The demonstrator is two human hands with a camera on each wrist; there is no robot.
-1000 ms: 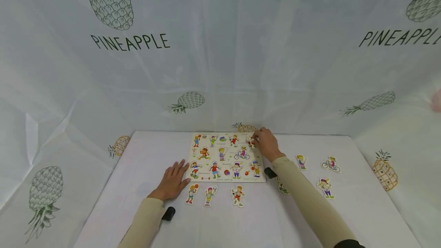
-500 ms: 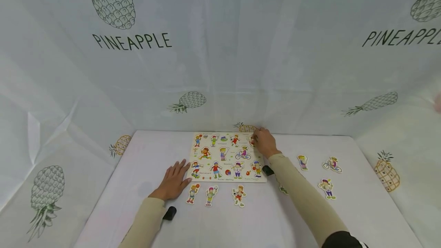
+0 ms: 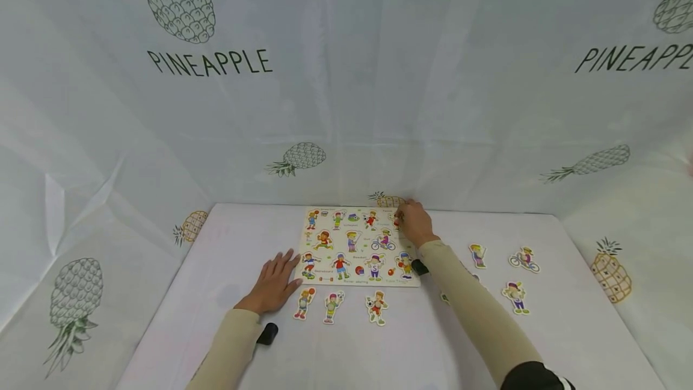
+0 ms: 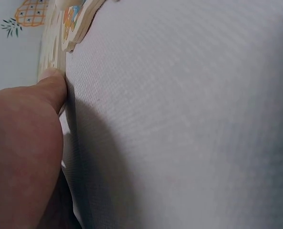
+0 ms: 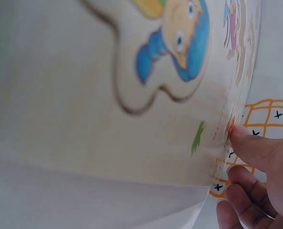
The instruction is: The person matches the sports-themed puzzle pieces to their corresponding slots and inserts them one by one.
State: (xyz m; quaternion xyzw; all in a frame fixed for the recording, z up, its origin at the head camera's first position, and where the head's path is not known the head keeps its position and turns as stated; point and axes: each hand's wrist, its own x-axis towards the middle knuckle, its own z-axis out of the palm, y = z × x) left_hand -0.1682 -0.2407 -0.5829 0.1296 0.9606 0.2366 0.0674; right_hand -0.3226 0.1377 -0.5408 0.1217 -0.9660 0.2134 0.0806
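Observation:
A cream wooden puzzle board point(image 3: 338, 245) printed with children at sports lies at the table's far side. My left hand point(image 3: 271, 284) rests flat left of it, fingertips at the board's edge; the left wrist view shows the thumb point(image 4: 53, 88) against that edge. At the far right corner my right hand point(image 3: 415, 224) pinches a small puzzle piece point(image 3: 396, 221), mostly hidden under the fingers. In the right wrist view the thumb point(image 5: 251, 145) meets the board's surface at a reddish patch, the other fingers curled behind the edge.
Loose figure pieces lie around: a basketball player point(image 3: 304, 304), volleyball player point(image 3: 333, 307) and soccer player point(image 3: 376, 307) in front. On the right are a purple-trousered figure point(image 3: 477, 256), a cyclist point(image 3: 524, 259) and a batter point(image 3: 516, 298). The right sleeve point(image 3: 482, 312) partly covers another piece point(image 3: 445, 298).
A second ago the piece in my right hand showed more plainly over the far right corner; now it sits mostly beneath the fingers. The right forearm has shifted slightly left; my left hand stays put.

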